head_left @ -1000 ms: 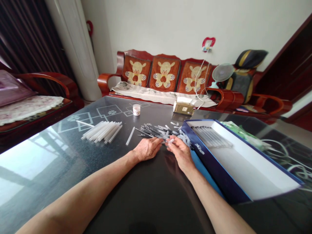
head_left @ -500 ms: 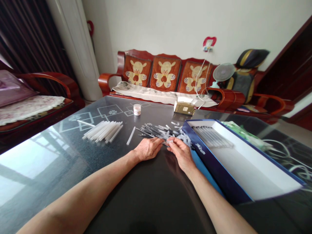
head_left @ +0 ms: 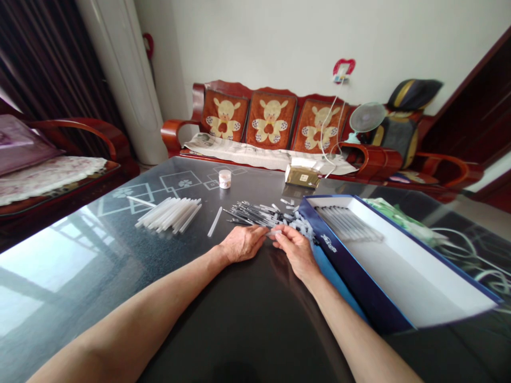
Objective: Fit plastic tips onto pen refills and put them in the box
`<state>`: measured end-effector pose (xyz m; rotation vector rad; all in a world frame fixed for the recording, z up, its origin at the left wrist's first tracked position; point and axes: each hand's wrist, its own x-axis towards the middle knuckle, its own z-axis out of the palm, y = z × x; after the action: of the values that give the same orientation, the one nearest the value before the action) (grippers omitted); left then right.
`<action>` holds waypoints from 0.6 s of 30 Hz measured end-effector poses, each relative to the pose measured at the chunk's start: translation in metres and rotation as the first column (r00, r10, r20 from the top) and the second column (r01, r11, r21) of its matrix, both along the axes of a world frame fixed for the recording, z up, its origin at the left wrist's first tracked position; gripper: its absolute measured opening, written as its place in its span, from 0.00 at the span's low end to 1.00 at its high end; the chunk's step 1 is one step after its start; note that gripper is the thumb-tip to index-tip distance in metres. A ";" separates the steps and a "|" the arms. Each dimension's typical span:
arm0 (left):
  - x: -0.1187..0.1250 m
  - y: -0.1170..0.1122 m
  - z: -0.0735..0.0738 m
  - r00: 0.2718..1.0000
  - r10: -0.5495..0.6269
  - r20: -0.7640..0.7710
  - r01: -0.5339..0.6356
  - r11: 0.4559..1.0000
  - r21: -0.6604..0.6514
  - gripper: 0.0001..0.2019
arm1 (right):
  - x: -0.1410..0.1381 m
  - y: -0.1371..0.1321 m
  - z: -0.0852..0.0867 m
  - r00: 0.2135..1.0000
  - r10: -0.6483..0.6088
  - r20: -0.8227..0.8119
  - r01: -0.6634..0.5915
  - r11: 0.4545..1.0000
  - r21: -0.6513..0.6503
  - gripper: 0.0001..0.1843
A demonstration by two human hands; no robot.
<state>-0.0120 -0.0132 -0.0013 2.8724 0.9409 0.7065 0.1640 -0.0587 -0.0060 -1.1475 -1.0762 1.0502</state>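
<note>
My left hand (head_left: 244, 243) is closed at the near edge of a pile of pen refills (head_left: 253, 213), its fingertips meeting those of my right hand. My right hand (head_left: 294, 249) pinches a small whitish, see-through pen part (head_left: 273, 232) between thumb and fingers. The far end of that part runs into my left fingers, which hide most of it. Just beyond my right hand lies a heap of clear and black pen caps (head_left: 302, 225). To the left, one white pen barrel (head_left: 214, 222) lies alone, and a stack of white pen barrels (head_left: 171, 214) sits farther left.
A blue box (head_left: 393, 255) with a white inside stands at my right, with a row of pens (head_left: 348, 223) in its far end. Toward the back are a small white jar (head_left: 224, 179) and a tissue pack (head_left: 302, 176). A green packet (head_left: 395, 215) and white cable lie beyond the box.
My right fingers have shifted slightly around the small pen part, which now shows a little differently between the hands. My left hand stays in place.
</note>
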 end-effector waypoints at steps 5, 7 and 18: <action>-0.001 0.001 -0.001 1.000 -0.013 0.011 0.013 1.000 0.006 0.15 | 0.002 0.001 -0.001 1.000 0.004 0.027 -0.003 1.000 -0.002 0.17; -0.002 0.002 -0.001 1.000 -0.019 0.017 0.019 1.000 0.008 0.15 | 0.002 0.002 -0.002 0.999 0.010 0.038 -0.010 1.000 0.001 0.16; -0.001 0.004 -0.005 0.997 0.033 0.074 -0.035 0.999 0.018 0.16 | 0.023 0.007 0.002 0.932 -0.300 0.206 0.270 0.949 0.160 0.18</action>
<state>-0.0129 -0.0087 -0.0065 2.8314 0.9808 0.8230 0.1866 -0.0519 -0.0045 -1.2957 -1.0981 0.6221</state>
